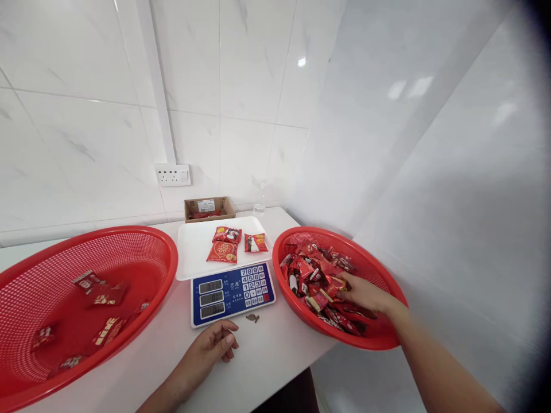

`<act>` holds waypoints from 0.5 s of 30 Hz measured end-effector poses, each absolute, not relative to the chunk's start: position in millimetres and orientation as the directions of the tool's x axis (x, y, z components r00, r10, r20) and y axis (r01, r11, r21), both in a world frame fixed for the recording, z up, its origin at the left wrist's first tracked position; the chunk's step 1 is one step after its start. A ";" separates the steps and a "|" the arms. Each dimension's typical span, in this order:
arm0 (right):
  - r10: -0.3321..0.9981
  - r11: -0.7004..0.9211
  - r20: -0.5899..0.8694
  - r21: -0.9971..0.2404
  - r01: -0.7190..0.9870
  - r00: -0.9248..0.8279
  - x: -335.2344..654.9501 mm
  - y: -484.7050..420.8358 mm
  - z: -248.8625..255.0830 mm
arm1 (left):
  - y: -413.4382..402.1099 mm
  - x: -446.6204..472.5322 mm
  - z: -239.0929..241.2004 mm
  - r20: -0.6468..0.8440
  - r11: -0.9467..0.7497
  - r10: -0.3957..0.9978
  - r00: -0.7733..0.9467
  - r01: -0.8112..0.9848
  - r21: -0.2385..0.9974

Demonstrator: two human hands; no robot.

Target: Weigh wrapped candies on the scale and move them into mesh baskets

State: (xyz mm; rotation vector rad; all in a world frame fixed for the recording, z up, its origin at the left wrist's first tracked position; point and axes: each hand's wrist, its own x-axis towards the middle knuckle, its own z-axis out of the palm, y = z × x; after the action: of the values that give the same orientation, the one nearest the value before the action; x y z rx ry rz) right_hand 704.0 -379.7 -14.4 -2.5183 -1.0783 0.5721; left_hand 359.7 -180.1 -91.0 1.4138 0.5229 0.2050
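- The electronic scale (pixel 232 293) stands in the middle of the white table (pixel 267 350). Its blue panel faces the person.
- The right hand (pixel 365 293) is to the right of the scale, inside the right red basket (pixel 381 274).
- Its fingers (pixel 344 291) lie bent on the heap of red packets (pixel 314 269) and touch the packets on top. Whether they have closed on one cannot be told.
- The heap fills the side of that basket nearer the scale, and the hand rests on its near right edge.
- The left hand (pixel 210 344) rests on the table just in front of the scale. It is loosely curled, holds nothing, and is well apart from the heap.
- A small brown scrap (pixel 252 317) lies on the table between the left hand and the scale's front right corner.
- Three red packets (pixel 227 243) lie on the scale's white tray (pixel 193 252), close together.
- A left red basket (pixel 142 252) sits to the left of the scale and touches the tray's edge. It holds a few scattered packets (pixel 105 295).
- Behind the scale, against the tiled wall, stand a low cardboard box (pixel 209 209) and a clear bottle (pixel 259 198).
- A wall socket (pixel 173 175) is mounted above them.
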 end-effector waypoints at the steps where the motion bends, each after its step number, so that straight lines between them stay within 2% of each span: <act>1: 0.749 -0.624 -0.222 -0.553 0.552 0.624 702.9 -378.3 -9.1 | -180.3 359.8 -90.7 -0.229 0.165 0.438 0.869 0.173 0.971; 4: 0.693 -0.481 -0.132 -0.817 0.319 0.709 702.2 -374.2 14.2 | -180.1 360.2 -91.2 -0.231 0.162 0.430 0.873 0.177 0.971; 6: 0.629 -0.390 -0.052 -0.884 0.258 0.776 702.9 -370.2 30.0 | -179.5 360.3 -91.8 -0.226 0.156 0.427 0.875 0.175 0.972; 10: 0.575 -0.355 0.033 -0.890 0.286 0.817 703.6 -362.9 48.9 | -178.8 359.8 -90.9 -0.237 0.152 0.423 0.874 0.189 0.970; 15: 0.586 -0.366 0.030 -0.882 0.297 0.810 702.6 -360.6 50.0 | -179.2 360.1 -91.4 -0.242 0.154 0.422 0.874 0.194 0.969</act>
State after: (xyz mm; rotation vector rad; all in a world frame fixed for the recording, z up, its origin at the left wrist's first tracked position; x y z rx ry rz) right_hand 702.6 -360.6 50.0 -1.9733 -0.6584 0.3546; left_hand 360.1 -179.2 -91.4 1.4261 0.5273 0.1750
